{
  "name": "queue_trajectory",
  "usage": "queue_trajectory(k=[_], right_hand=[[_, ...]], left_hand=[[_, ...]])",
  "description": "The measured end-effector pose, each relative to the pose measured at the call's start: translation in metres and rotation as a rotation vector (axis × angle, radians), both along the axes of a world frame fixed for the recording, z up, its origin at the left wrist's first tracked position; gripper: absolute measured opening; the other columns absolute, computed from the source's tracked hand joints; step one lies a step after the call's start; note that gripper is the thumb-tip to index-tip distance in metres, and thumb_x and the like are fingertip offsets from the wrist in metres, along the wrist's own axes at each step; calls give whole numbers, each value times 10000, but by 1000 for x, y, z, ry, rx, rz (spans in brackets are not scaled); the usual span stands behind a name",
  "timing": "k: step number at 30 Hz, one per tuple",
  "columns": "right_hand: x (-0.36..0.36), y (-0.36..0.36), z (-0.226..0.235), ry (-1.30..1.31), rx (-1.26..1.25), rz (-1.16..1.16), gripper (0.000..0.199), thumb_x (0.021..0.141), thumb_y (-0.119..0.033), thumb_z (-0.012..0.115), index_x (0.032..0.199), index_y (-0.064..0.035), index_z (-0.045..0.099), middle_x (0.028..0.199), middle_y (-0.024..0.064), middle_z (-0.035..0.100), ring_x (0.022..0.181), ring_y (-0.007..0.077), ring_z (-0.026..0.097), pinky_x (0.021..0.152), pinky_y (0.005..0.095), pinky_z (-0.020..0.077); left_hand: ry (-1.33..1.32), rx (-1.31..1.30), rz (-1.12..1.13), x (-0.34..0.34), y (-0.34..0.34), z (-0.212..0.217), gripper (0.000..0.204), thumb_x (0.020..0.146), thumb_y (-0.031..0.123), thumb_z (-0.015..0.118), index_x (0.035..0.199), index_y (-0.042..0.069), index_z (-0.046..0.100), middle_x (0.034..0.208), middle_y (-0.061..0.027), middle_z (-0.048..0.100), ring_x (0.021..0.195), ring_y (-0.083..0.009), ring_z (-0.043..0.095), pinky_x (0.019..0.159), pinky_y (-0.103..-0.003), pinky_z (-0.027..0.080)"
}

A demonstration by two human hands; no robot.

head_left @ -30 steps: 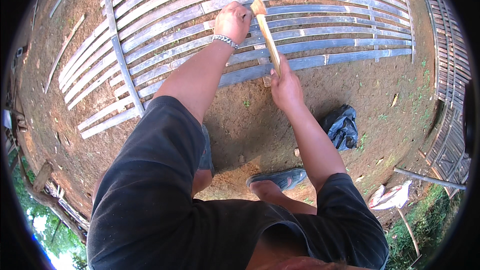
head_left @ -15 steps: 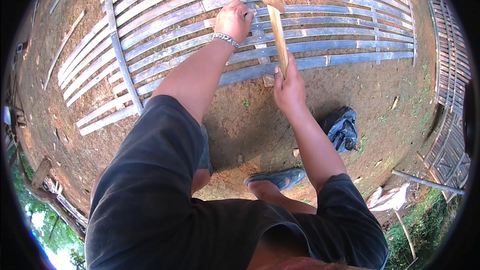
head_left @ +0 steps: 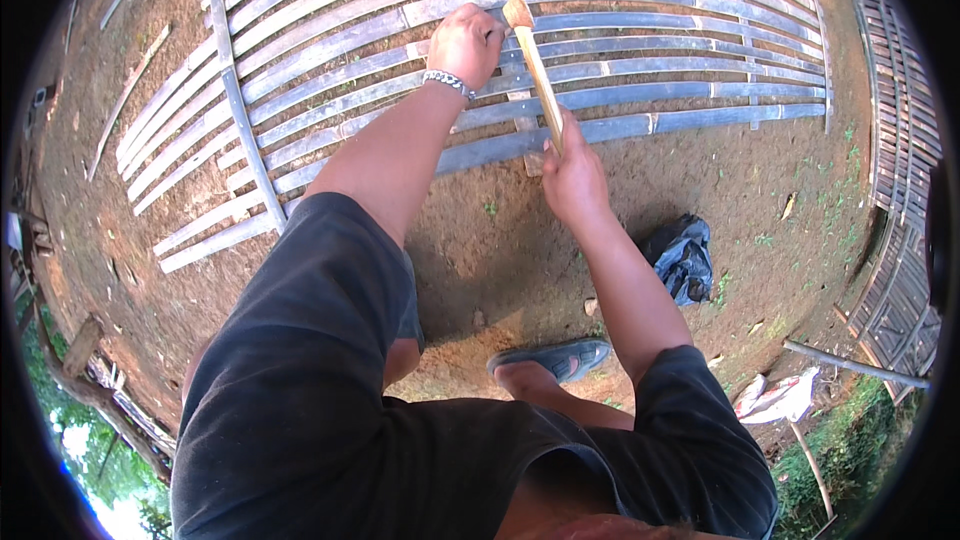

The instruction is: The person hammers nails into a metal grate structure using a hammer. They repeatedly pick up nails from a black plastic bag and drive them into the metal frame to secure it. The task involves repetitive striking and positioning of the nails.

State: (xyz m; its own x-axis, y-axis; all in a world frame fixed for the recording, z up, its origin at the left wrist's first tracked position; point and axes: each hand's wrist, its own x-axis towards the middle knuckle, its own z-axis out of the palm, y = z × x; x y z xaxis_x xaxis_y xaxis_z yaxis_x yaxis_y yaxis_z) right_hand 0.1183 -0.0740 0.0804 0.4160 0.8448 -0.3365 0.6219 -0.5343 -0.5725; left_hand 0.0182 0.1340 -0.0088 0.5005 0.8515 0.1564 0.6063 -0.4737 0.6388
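A right hand (head_left: 575,175) closes its grip on a pale wooden stick (head_left: 535,65), now raised slightly higher than a moment ago. The left hand (head_left: 465,40) presses, fingers curled, on grey split-bamboo slats (head_left: 640,90) laid over bare earth.

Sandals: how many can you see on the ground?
1. A dark sandal is on the person's foot on the bare dirt, below the right hand holding the wooden stick. A second may be hidden under the body.
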Motion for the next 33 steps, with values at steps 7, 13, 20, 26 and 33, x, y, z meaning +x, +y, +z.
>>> queue_trajectory(k=[7,13,20,26,33], right_hand=[[-4,-1,2,22,-49,-40,579,990,-103,587,1528,-105,374,1128,325,670,997,541,646,842,595,513],[-6,-1,3,-54,218,-31,596,973,-90,587,1528,-95,367,1172,309,666,1005,524,647,858,579,523],[-1,-11,1,-2,43,-41,583,987,-119,576,1534,-103,374,1207,312,650,1038,528,636,875,581,518],[-6,-24,22,-9,128,-67,579,990,-126,574,1533,-97,377,1213,312,650,1044,532,633,883,580,517],[-7,-55,29,30,9,-139,544,996,-155,588,1493,-20,413,1171,335,651,1071,526,633,900,552,515]], left_hand=[[-67,77,-2,0,0,-7,144,854,216,781,817,84,737,915,-101,694,876,-320,692,804,-432,563],[-31,8,3,-1,-2,3,115,883,175,700,855,92,774,931,-85,705,927,-290,690,879,-408,564],[-16,-14,-9,0,-4,-2,113,884,194,717,882,100,779,950,-86,708,962,-289,688,907,-407,556],[16,-67,16,-4,0,5,222,876,253,765,1025,89,771,1044,-114,711,1013,-309,680,921,-414,547],[382,129,-153,-41,-29,30,522,952,417,661,1383,124,624,1479,-97,512,1408,-267,436,1196,-493,313]])
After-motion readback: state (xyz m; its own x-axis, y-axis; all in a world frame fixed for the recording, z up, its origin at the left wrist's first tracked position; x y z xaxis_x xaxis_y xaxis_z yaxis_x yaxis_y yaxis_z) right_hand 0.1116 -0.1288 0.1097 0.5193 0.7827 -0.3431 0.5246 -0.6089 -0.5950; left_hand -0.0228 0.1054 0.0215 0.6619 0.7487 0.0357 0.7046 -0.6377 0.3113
